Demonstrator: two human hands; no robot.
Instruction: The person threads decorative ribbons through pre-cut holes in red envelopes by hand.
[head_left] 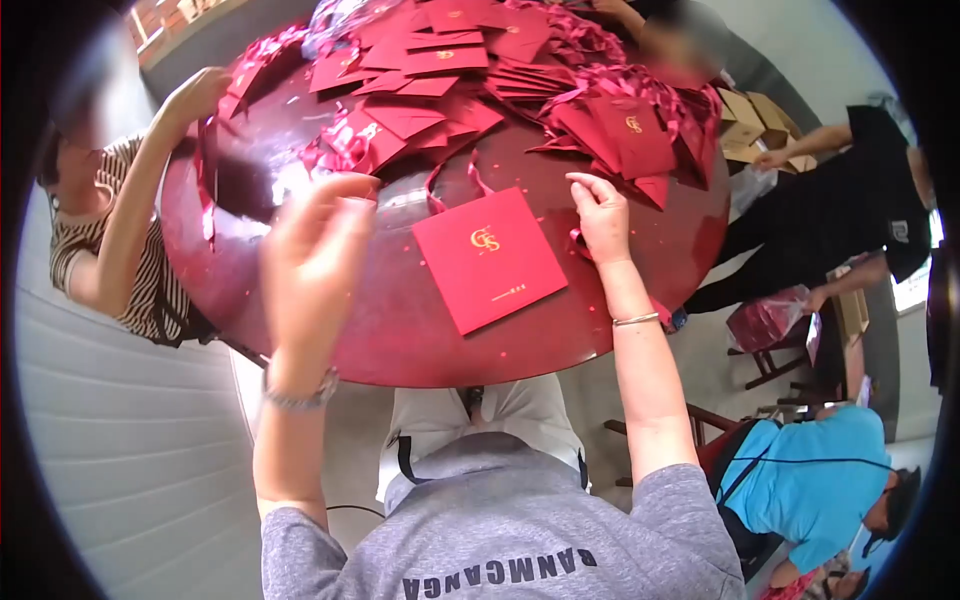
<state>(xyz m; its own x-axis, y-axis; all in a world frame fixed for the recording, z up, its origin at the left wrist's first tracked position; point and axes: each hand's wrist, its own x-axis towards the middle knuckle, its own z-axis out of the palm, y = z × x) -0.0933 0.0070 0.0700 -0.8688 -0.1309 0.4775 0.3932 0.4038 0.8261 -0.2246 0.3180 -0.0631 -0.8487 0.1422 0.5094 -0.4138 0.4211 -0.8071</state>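
A red square card bag [490, 262] with gold lettering lies flat near the front of the round dark-red table [390, 345], its ribbons stretching away from its far edge. My left hand [318, 250] is raised left of the bag, blurred by motion, so its grip is hard to read. On the right, my right hand [601, 215] hovers beside the bag's right corner with thumb and fingertips pressed together. A bit of dark-red ribbon [577, 240] shows just below those fingers; whether they hold it is hidden.
Heaps of red bags with ribbons [430, 60] cover the far side of the table, with more bags [625, 130] at the right. A person in stripes [110, 240] reaches in at the left. Other people stand and sit at the right, near cardboard boxes [745, 120].
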